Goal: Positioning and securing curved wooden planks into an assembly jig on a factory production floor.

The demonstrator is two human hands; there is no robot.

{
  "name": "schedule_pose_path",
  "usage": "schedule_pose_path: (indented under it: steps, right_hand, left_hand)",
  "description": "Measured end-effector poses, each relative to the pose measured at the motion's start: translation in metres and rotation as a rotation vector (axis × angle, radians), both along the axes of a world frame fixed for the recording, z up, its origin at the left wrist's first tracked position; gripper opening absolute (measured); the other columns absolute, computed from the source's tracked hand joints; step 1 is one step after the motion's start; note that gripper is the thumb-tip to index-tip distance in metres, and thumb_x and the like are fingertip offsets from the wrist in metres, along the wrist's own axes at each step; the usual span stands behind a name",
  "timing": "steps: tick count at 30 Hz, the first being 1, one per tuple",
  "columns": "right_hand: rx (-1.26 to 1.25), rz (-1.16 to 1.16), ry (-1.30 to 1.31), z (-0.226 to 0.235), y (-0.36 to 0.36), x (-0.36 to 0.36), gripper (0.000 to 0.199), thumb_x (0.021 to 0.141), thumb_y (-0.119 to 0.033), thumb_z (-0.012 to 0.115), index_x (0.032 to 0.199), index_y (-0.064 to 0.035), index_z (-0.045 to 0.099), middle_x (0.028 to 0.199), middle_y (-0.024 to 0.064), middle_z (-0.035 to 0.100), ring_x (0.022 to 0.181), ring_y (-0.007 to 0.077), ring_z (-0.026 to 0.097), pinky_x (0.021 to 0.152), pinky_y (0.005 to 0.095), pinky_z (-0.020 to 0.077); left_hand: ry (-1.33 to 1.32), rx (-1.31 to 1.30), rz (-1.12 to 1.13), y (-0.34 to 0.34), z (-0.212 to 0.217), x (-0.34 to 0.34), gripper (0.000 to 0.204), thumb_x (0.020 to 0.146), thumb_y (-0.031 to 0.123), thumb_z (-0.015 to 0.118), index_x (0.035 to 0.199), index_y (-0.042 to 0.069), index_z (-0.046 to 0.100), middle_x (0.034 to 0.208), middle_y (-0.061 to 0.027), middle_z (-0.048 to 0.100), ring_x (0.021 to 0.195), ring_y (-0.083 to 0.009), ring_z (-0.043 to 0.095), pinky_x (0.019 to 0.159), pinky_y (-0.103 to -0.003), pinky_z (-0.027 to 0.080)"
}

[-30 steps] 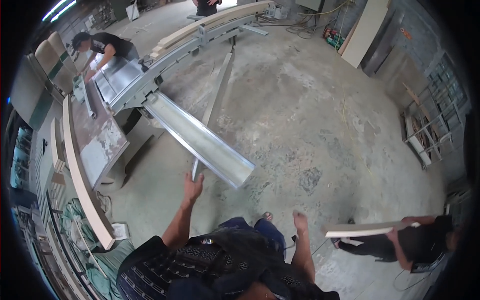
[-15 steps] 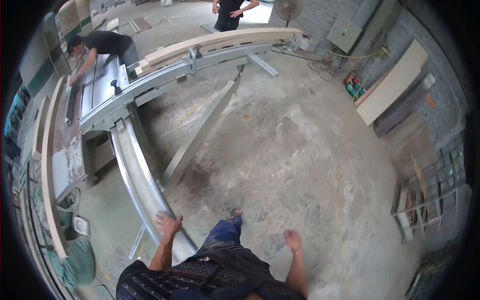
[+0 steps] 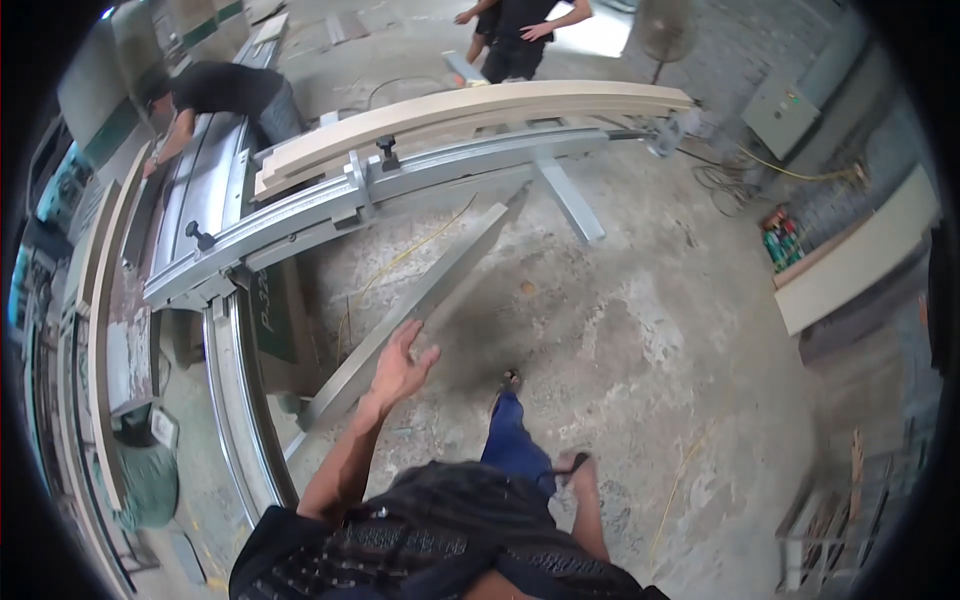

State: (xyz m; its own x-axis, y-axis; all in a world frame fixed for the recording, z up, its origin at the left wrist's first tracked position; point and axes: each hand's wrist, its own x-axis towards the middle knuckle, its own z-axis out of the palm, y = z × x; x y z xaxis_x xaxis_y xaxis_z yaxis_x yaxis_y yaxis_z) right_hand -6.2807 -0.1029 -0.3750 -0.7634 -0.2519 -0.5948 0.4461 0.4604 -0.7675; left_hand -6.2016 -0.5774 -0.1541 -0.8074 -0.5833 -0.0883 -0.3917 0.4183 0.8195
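Note:
My left hand [image 3: 400, 368] is stretched forward with its fingers apart and nothing in it. In the view it lies over the lower part of a slanting grey metal support arm [image 3: 430, 283]; I cannot tell whether it touches it. Left of that hand runs the silvery sliding rail [image 3: 240, 400] of a panel saw. My right hand [image 3: 581, 470] hangs low beside my blue trouser leg [image 3: 507, 432]. Its fingers are small and blurred, so their pose is unclear. Ahead, long pale wooden boards [image 3: 470, 101] rest on the saw's crosscut frame, behind its metal fence [image 3: 490, 150].
At the far left a person in black [image 3: 232, 98] bends over the saw table [image 3: 205, 165]. Two others stand beyond the boards, one in black [image 3: 520, 40]. A grey control box [image 3: 783, 112] and a leaning pale panel [image 3: 865, 255] are at the right. Concrete floor [image 3: 620, 340] lies between.
My left hand has come off the sliding rail and reached forward over the slanting support arm. I have stepped forward, and the saw frame and boards appear nearer.

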Motion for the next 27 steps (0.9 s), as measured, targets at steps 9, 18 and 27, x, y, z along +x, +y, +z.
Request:
schedule_pose_path:
  steps: [9,18,27]
  right_hand:
    - [0.420,0.674,0.727,0.195,-0.186,-0.418,0.026,0.090,-0.019,0.055,0.093,0.0012,0.070,0.092,0.0258,0.069,0.091,0.0433,0.066,0.078,0.0476,0.0515]
    - [0.071,0.507,0.634,0.245,-0.372,-0.559,0.018,0.097,-0.013,0.061,0.093,0.0019,0.069,0.077,0.0014,0.064,0.072,0.0106,0.056,0.068,0.0286,0.0468]
    - [-0.047,0.509,0.717,0.271,-0.490,-0.637,0.018,0.094,-0.015,0.066,0.100,0.0011,0.071,0.073,0.0055,0.065,0.067,0.0084,0.055,0.063,0.0285,0.0469]
  left_hand:
    - [0.229,0.065,0.431,-0.097,0.018,-0.103,0.039,0.098,0.010,0.062,0.134,-0.004,0.059,0.120,-0.0082,0.067,0.105,-0.0139,0.063,0.092,-0.030,0.051]
    - [0.418,-0.042,0.807,-0.224,0.092,-0.199,0.033,0.102,0.029,0.063,0.102,-0.003,0.074,0.089,-0.0033,0.071,0.084,-0.0086,0.060,0.080,-0.026,0.049]
    - [0.278,0.019,0.598,-0.311,0.109,-0.308,0.027,0.102,0.022,0.063,0.108,-0.003,0.070,0.101,-0.0046,0.070,0.094,-0.0122,0.061,0.089,-0.028,0.048]
